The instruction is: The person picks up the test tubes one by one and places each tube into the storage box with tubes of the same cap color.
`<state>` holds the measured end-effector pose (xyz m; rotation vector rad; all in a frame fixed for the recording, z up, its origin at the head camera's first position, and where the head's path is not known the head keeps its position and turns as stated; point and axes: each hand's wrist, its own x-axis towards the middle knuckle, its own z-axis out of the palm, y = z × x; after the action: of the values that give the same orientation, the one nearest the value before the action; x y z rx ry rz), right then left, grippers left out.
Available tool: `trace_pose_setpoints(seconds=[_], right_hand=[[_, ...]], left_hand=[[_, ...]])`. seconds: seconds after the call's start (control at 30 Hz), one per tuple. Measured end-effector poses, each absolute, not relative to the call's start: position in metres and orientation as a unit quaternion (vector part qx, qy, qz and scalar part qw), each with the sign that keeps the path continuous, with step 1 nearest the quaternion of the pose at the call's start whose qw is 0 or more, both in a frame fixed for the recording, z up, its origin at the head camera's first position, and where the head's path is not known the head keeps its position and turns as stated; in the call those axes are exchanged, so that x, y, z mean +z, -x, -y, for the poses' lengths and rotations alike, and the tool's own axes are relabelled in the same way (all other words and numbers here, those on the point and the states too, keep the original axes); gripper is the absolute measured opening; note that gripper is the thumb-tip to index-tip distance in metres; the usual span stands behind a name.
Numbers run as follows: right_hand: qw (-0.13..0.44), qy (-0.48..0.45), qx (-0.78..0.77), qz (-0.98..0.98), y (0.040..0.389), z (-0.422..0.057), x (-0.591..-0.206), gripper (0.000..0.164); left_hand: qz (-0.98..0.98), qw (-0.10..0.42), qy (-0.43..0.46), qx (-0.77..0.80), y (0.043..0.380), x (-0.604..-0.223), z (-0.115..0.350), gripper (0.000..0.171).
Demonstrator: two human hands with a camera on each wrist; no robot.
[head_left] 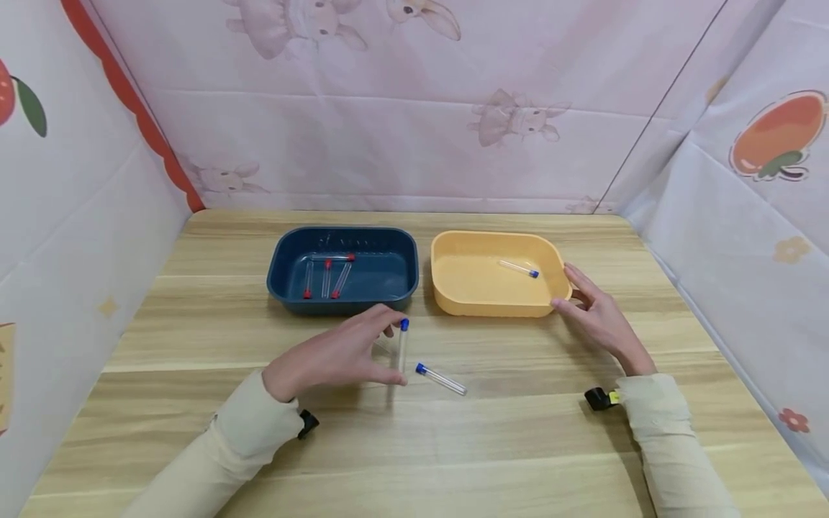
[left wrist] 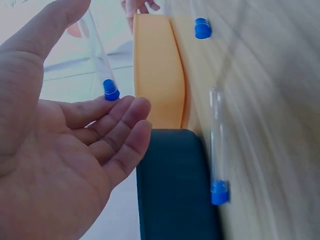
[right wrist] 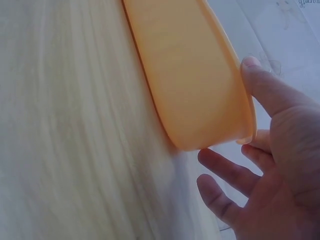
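Head view: two shallow trays stand side by side on a wooden table (head_left: pixel 492 453), the blue tray (head_left: pixel 311 307) containing four red-capped tubes (head_left: pixel 342 280) and the yellow tray (head_left: pixel 492 308) a single blue-capped tube (head_left: pixel 518 269). The left hand (head_left: pixel 346 351), thumb and index finger spread to the tube's length, pinches a held tube (head_left: pixel 403 349) end to end, blue cap uppermost, in front of the trays. A loose tube (head_left: pixel 443 380) lies just beside it on the table. The right hand (head_left: pixel 602 324) loosely grips the outer end of the yellow tray. The step in hand appears to be the transfer of a blue-capped tube to the yellow tray; the next move probably calls for a carry rightward over the near rim, the pinch released only above the tray's floor. Left wrist view: the cap meets the index finger and the opposite end the thumb; the remaining fingers hold nothing. A second loose tube (left wrist: pixel 218 145) lies near the blue tray. Right wrist view: the thumb rests on the rim, the other fingers partly bent about the end wall, apparently steadying the tray; whether every finger touches cannot be told.
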<state>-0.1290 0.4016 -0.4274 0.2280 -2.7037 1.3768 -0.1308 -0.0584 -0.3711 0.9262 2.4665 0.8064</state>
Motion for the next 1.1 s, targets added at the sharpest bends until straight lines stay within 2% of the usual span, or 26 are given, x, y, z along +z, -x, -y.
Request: trace_pose_setpoints(seconds=[0.2, 0.6, 0.87, 1.1], right_hand=[[0.052, -0.082, 0.458, 0.884, 0.131, -0.401, -0.427, 0.075], [0.049, -0.083, 0.459, 0.883, 0.134, -0.405, -0.43, 0.074], [0.058, -0.087, 0.452, 0.886, 0.135, -0.406, -0.43, 0.073], [0.052, -0.086, 0.448, 0.888, 0.135, -0.405, -0.427, 0.074]], left_hand=[[-0.865, 0.172, -0.353, 0.311, 0.14, -0.365, 0.044, 0.087], [-0.868, 0.146, -0.354, 0.317, 0.158, -0.346, 0.013, 0.09], [-0.857, 0.131, -0.365, 0.339, 0.176, -0.34, -0.007, 0.069], [-0.859, 0.126, -0.36, 0.341, 0.188, -0.337, -0.025, 0.074]])
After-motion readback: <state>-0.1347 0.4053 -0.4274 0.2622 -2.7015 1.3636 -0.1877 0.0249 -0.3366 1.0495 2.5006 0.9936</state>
